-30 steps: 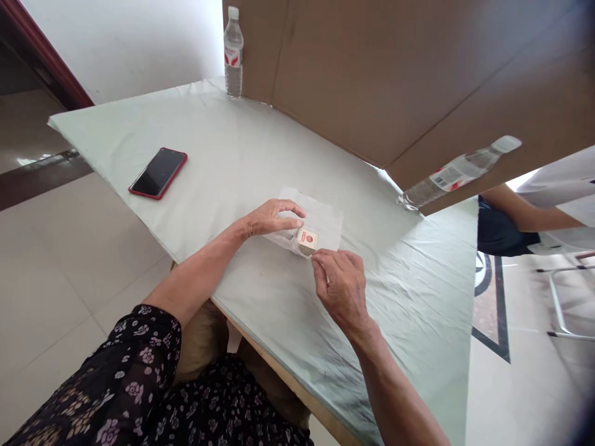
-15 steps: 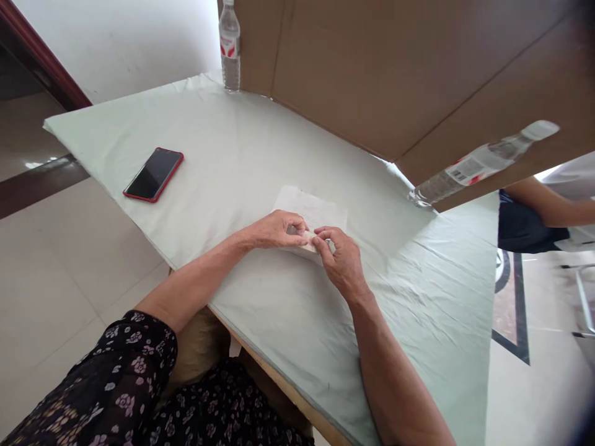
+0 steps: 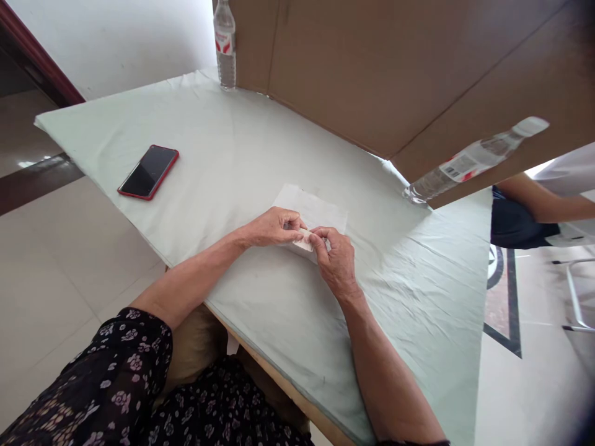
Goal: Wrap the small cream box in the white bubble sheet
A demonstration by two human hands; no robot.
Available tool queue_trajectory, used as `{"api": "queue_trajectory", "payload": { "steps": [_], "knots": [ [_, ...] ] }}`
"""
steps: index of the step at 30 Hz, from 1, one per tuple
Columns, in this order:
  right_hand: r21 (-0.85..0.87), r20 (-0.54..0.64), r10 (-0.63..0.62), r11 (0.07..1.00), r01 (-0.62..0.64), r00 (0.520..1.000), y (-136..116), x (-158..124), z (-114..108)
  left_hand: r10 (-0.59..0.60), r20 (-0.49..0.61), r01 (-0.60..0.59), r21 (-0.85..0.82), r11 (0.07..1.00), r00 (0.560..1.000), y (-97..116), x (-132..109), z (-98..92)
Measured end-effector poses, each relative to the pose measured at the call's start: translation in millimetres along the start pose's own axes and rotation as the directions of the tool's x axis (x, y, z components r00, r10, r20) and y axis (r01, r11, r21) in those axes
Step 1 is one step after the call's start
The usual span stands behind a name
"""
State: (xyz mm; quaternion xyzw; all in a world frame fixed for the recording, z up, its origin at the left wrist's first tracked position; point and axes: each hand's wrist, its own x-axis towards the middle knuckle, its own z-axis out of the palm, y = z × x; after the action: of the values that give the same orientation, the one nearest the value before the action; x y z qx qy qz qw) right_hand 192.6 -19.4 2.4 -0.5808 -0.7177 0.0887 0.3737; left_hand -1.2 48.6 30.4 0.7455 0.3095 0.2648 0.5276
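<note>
A thin white sheet [image 3: 313, 206], paper or tissue, lies on the cloth-covered table in front of me. Its near edge is folded or rolled up between my hands. On the left of this fold, my left hand [image 3: 277, 226] pinches it between thumb and fingers. My right hand [image 3: 337, 255] grips the fold from the other side, fingertips close to those of the left. A small pale strip [image 3: 304, 240] shows between the two thumbs. The fingers hide the rest of the fold, so I cannot tell whether something lies inside.
A phone in a red case [image 3: 149, 172] lies to the left. One water bottle [image 3: 225, 49] stands at the back, another [image 3: 469, 162] at the right, both by a tall brown cardboard panel [image 3: 334, 68]. Another person's arm [image 3: 539, 197] shows beyond the panel at right.
The whole view has shifted slightly. Between my hands, the near edge of the sheet looks more bunched, with less of the flap showing on the left. Both hands keep their pinch.
</note>
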Motion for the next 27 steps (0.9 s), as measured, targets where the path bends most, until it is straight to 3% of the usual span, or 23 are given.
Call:
{"api": "queue_trajectory", "payload": {
  "steps": [22,27],
  "knots": [
    [-0.059,-0.042,-0.008,0.998,0.005,0.999,0.0,-1.8,6.7,0.006,-0.04,-0.006,-0.022,1.0,0.999,-4.0,2.1,4.0],
    [-0.06,-0.014,0.009,0.998,-0.01,1.0,8.0,1.7,6.6,-0.04,-0.051,0.04,-0.004,0.999,0.998,-5.0,4.3,3.3]
  ]
}}
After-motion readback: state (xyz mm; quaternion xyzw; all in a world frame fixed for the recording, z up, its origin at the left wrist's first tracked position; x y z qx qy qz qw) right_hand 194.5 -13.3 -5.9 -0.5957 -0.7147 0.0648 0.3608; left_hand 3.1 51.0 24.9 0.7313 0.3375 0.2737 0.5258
